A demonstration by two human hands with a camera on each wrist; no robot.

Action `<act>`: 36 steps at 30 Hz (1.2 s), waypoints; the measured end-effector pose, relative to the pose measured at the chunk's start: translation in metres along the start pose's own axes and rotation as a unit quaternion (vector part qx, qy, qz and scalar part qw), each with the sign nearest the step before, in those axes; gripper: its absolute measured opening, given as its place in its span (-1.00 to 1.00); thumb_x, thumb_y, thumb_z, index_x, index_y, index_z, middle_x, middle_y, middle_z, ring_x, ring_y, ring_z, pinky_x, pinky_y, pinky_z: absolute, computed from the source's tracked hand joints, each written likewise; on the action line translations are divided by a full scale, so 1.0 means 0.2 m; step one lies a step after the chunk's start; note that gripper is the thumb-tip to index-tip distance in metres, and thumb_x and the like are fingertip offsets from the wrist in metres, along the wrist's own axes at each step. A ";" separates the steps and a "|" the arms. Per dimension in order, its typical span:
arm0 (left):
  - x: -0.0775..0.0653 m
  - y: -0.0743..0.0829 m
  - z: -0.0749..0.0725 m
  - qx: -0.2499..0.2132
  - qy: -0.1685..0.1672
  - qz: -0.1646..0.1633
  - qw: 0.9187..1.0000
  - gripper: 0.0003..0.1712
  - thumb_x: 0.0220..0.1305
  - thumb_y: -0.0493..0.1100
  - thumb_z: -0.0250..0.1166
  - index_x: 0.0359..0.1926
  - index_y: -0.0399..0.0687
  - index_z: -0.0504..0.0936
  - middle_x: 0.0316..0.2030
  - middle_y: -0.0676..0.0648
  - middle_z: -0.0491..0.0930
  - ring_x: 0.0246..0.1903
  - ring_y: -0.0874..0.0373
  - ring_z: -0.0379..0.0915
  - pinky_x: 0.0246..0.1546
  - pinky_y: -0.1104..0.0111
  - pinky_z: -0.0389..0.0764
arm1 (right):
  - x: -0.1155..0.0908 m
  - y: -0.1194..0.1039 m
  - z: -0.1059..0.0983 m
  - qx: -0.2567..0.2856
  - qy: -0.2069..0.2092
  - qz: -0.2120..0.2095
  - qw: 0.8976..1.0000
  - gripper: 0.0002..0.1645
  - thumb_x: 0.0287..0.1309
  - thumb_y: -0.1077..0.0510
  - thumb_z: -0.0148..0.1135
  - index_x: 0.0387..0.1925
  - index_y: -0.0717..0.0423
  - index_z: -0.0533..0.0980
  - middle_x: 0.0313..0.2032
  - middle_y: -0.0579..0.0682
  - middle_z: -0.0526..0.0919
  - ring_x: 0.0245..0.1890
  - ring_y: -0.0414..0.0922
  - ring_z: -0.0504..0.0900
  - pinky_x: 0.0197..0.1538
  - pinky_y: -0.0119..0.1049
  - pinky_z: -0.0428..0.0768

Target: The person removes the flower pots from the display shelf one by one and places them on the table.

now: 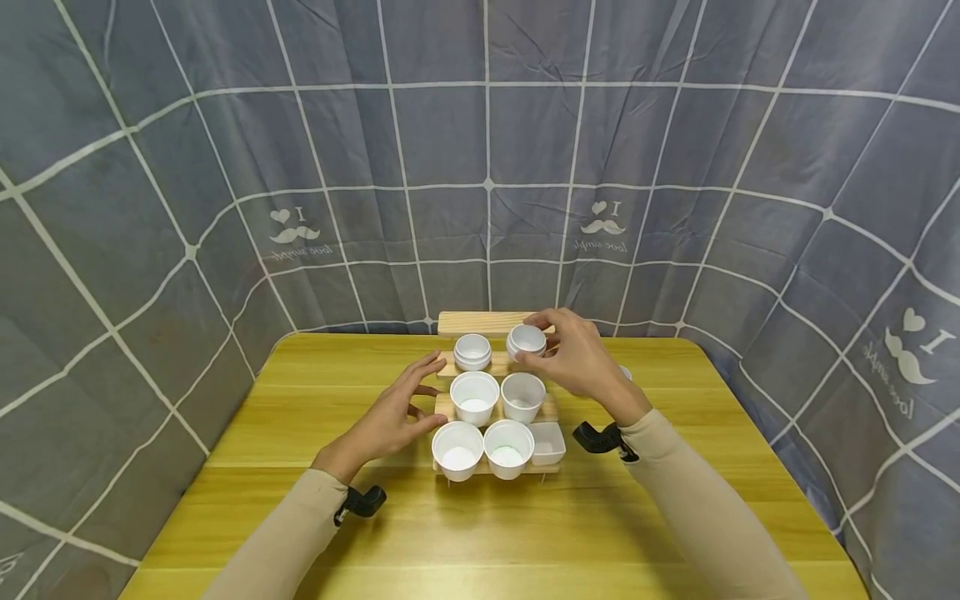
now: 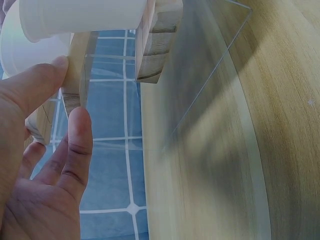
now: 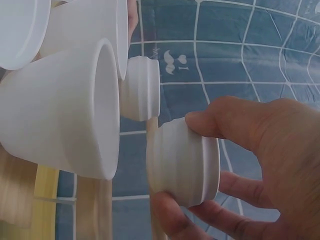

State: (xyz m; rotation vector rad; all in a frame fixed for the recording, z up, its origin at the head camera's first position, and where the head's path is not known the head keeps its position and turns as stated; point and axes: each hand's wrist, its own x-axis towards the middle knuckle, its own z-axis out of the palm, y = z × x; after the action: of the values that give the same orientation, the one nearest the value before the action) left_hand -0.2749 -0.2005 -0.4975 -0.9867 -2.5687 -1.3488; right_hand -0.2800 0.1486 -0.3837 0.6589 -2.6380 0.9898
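A small white ribbed cup (image 3: 182, 162) is pinched between the thumb and fingers of my right hand (image 1: 581, 354), at the right end of the rack's upper step. My left hand (image 1: 386, 417) is at the left side of the tiered wooden rack (image 1: 442, 406); in the left wrist view its thumb touches a wooden step (image 2: 77, 65). A similar small cup (image 1: 472, 352) stands left of the held one. Two larger white cups (image 1: 474, 397) (image 1: 522, 396) occupy the middle step. Two more cups (image 1: 458, 451) (image 1: 508, 449), with whitish contents, are on the front step.
Beside the front cups sits a translucent square container (image 1: 548, 443). A clear side panel (image 2: 200, 90) supports the rack's steps. A small pale object (image 1: 626, 372) is partly hidden behind the right wrist. A grey checked curtain (image 1: 487, 225) surrounds the yellow wooden table (image 1: 465, 542).
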 end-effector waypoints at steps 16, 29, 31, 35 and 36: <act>0.00 0.01 -0.01 -0.004 -0.009 -0.017 1.000 0.11 0.53 -0.28 0.60 0.88 0.01 0.18 0.91 -0.19 0.00 0.44 -0.38 0.70 0.09 0.32 0.85 | 0.00 0.01 -0.02 -0.019 0.008 0.001 1.000 -0.30 0.38 0.03 0.73 0.42 0.21 0.69 0.29 0.27 0.77 0.02 0.19 0.92 0.08 0.04 0.94; 0.00 0.02 -0.01 -0.005 -0.009 -0.017 1.000 0.11 0.53 -0.27 0.60 0.88 -0.01 0.18 0.91 -0.19 0.00 0.45 -0.39 0.69 0.09 0.34 0.85 | -0.01 0.03 -0.02 -0.021 0.017 0.011 1.000 -0.34 0.41 0.02 0.71 0.40 0.20 0.70 0.26 0.27 0.79 0.01 0.17 0.90 0.10 0.10 0.91; 0.00 0.02 -0.01 -0.005 -0.009 -0.017 1.000 0.10 0.53 -0.27 0.60 0.88 -0.01 0.19 0.91 -0.20 0.00 0.44 -0.38 0.70 0.09 0.34 0.85 | -0.01 0.03 -0.03 -0.019 0.017 0.011 1.000 -0.33 0.41 0.01 0.71 0.40 0.21 0.70 0.27 0.27 0.79 0.01 0.18 0.91 0.10 0.11 0.92; 0.00 0.01 -0.01 -0.005 -0.007 -0.009 1.000 0.09 0.54 -0.28 0.59 0.87 -0.05 0.19 0.90 -0.24 0.01 0.43 -0.43 0.69 0.06 0.31 0.87 | -0.02 0.04 -0.03 -0.016 0.019 0.011 1.000 -0.33 0.42 0.00 0.71 0.40 0.21 0.70 0.25 0.28 0.79 0.01 0.19 0.91 0.11 0.12 0.92; 0.00 0.01 -0.01 -0.005 -0.007 -0.008 1.000 0.08 0.54 -0.28 0.59 0.87 -0.05 0.19 0.90 -0.25 0.01 0.43 -0.43 0.69 0.06 0.31 0.87 | -0.02 0.04 -0.03 -0.015 0.020 0.011 1.000 -0.33 0.42 0.01 0.71 0.40 0.22 0.70 0.25 0.28 0.79 0.01 0.19 0.91 0.11 0.12 0.91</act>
State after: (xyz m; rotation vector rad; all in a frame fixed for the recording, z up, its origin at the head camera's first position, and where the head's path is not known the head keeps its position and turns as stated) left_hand -0.2736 -0.2009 -0.4958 -0.9821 -2.5880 -1.3657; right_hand -0.2805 0.1592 -0.3843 0.5994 -2.6253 0.9566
